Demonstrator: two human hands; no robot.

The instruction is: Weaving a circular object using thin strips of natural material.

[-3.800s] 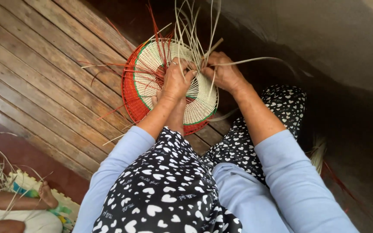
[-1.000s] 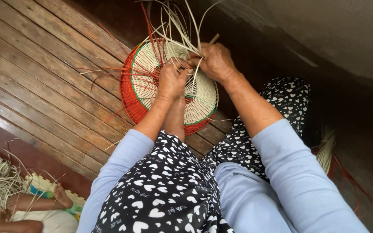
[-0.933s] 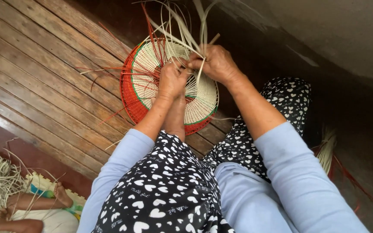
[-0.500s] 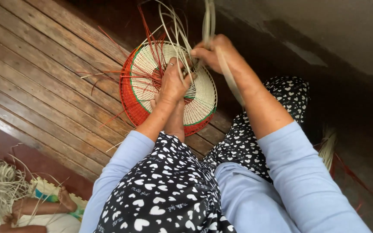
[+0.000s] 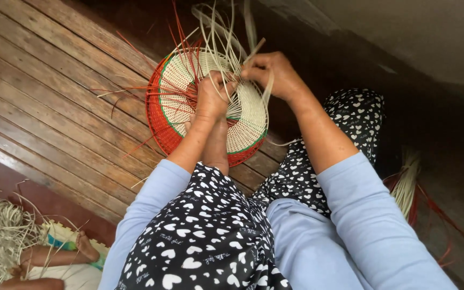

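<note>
Her left hand (image 5: 212,99) presses the woven basket (image 5: 245,126) down while the right hand (image 5: 272,75), just right of it, pinches pale strands (image 5: 218,29) rising upward.

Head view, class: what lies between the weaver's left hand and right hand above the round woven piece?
In the head view, pale loose strands rise between the left hand and right hand, over the round woven piece; both hands pinch them.

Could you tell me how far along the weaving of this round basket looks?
Done: the basket has a closed cream disc with a green ring and red outer band. In hand: the left hand presses the centre while the right hand grips pale strips. Left: loose pale and red strips stick out unwoven.
</note>
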